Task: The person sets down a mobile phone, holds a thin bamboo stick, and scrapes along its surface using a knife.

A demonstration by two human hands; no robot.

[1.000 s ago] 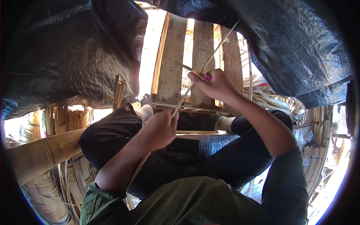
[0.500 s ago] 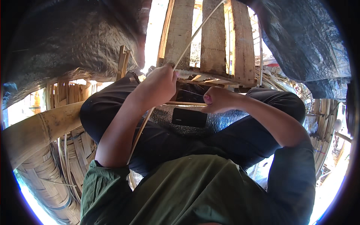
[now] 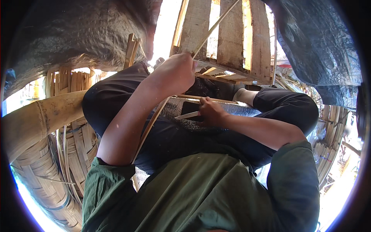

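Observation:
My left hand (image 3: 176, 75) is closed around a long, thin, pale bamboo strip (image 3: 216, 25). The strip slants from the top of the view through my fist and runs down beside my left forearm, a lower stretch (image 3: 148, 129) resting over my lap. Closer to my lap, my right hand (image 3: 212, 113) grips a knife (image 3: 187, 115) with its blade pointing left; the fingers hide its handle. Just beyond those fingers a thin stick (image 3: 222, 100) runs crosswise. A black flat rectangular object (image 3: 188, 108), partly covered by the knife and hand, lies on a silvery sheet (image 3: 168, 109).
Ahead stands a wooden slatted crate (image 3: 232, 42). A thick bamboo pole (image 3: 42, 121) comes in at left, above woven bamboo (image 3: 46, 185). Dark plastic sheeting (image 3: 89, 31) hangs at both sides. My bent legs (image 3: 288, 104) frame the work, with a bare foot (image 3: 246, 96) at right.
My right hand has come nearer my lap and the knife blade now shows clearly. My left hand, still on the strip, sits slightly higher and further right in view. The whole view has shifted slightly.

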